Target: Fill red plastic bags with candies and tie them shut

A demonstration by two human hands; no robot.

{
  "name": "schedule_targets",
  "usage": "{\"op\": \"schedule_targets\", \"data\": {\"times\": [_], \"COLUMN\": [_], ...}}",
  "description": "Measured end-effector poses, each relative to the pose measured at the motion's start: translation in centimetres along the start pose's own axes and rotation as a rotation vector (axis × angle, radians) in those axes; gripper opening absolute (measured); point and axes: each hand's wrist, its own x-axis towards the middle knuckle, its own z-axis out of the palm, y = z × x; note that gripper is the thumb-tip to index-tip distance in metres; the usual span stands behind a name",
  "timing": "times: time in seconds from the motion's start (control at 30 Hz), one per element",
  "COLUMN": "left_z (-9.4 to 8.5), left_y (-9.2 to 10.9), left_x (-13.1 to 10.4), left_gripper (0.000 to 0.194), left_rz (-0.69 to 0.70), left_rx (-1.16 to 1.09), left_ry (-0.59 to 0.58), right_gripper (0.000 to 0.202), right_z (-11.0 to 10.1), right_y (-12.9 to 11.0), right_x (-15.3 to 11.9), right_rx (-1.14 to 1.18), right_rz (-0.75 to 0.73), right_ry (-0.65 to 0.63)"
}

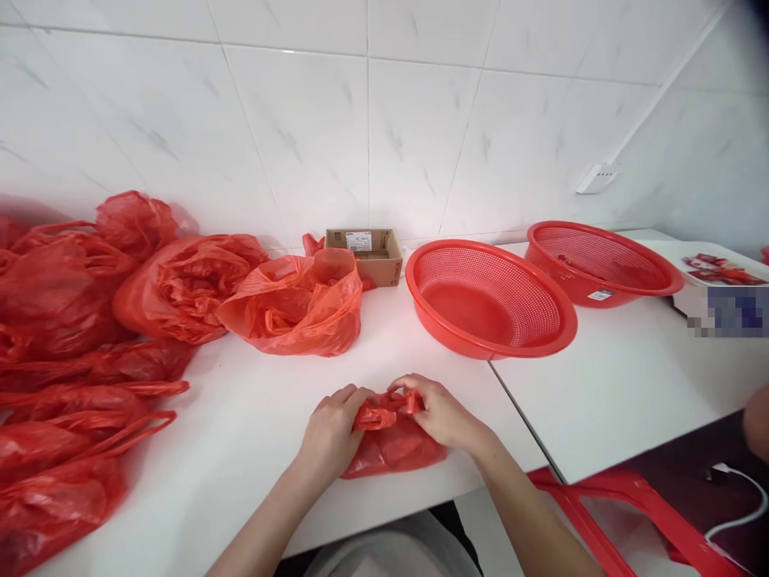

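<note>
A filled red plastic bag point(400, 449) lies on the white table close to my body. My left hand point(336, 429) grips the gathered top of this bag on its left side, fingers closed round a bunched handle. On the right side, my right hand point(441, 410) pinches the other twisted end of the bag's top. Both hands are close together, and the bag's contents are hidden by the plastic. Beyond them stands an open red plastic bag point(294, 304) with crumpled red plastic inside.
Several stuffed red bags point(66, 288) crowd the left side. A small cardboard box point(393, 260) stands by the wall. Two red basins, a nearer one point(489, 349) and a farther one point(654, 282), sit behind right. A red stool point(625, 489) and part of another person point(755, 425) are at right.
</note>
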Motion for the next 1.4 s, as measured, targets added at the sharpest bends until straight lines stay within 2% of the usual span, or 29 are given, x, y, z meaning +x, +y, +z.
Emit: {"op": "schedule_targets", "data": {"times": [0.1, 0.23, 0.33, 0.43, 0.67, 0.73, 0.83, 1.0, 1.13, 1.27, 1.33, 1.4], "left_z": [0.2, 0.6, 0.5, 0.4, 0.1, -0.4, -1.1, -2.1, -2.8, -3.5, -4.3, -5.2], "left_y": [-0.3, -1.0, -1.1, -0.9, -0.7, -0.8, -1.6, -3.8, -4.6, -4.1, -3.3, -2.0], "left_x": [1.0, 2.8, 3.3, 2.6, 1.1, 0.9, 0.1, -2.5, -3.8, -3.6, -3.4, -3.2], "left_gripper": [0.043, 0.031, 0.026, 0.020, 0.019, 0.027, 0.042, 0.046, 0.045, 0.044, 0.044, 0.043], "left_rz": [-0.029, -0.083, -0.107, -0.123, -0.174, -0.155, -0.137, -0.199, -0.253, -0.299, -0.335, -0.335], "left_rx": [0.008, 0.016, 0.018, 0.004, -0.116, -0.190, -0.275, -0.279, -0.295, -0.362, -0.377, -0.299], "left_ry": [0.025, 0.079, 0.066, 0.024, 0.008, 0.004, 0.028, 0.116, 0.116, 0.106, 0.204, 0.411], "right_gripper": [0.046, 0.046, 0.044, 0.042, 0.024, 0.031, 0.039, 0.042, 0.040, 0.041, 0.042, 0.043], "right_z": [0.8, 2.1, 2.4, 2.5, 1.6, 1.2, 1.1, 1.8, 1.9, 1.3, 1.1, 0.9], "right_y": [1.2, 2.0, 2.3, 2.4, 2.0, 2.0, 2.3, 2.9, 3.1, 3.5, 3.8, 4.0], "right_x": [0.9, 2.3, 2.5, 1.8, 0.8, 0.7, 0.3, 0.0, 0.2, 0.2, 0.1, 0.1], "right_rx": [-0.151, -0.388, -0.427, -0.434, -0.319, -0.164, 0.033, -0.017, 0.035, 0.100, 0.140, 0.191], "right_rz": [-0.029, 0.014, 0.031, 0.031, 0.026, 0.027, 0.049, 0.103, 0.086, 0.107, 0.119, 0.118], "right_ry": [0.098, 0.263, 0.285, 0.274, 0.221, 0.224, 0.294, 0.433, 0.411, 0.373, 0.377, 0.385]}}
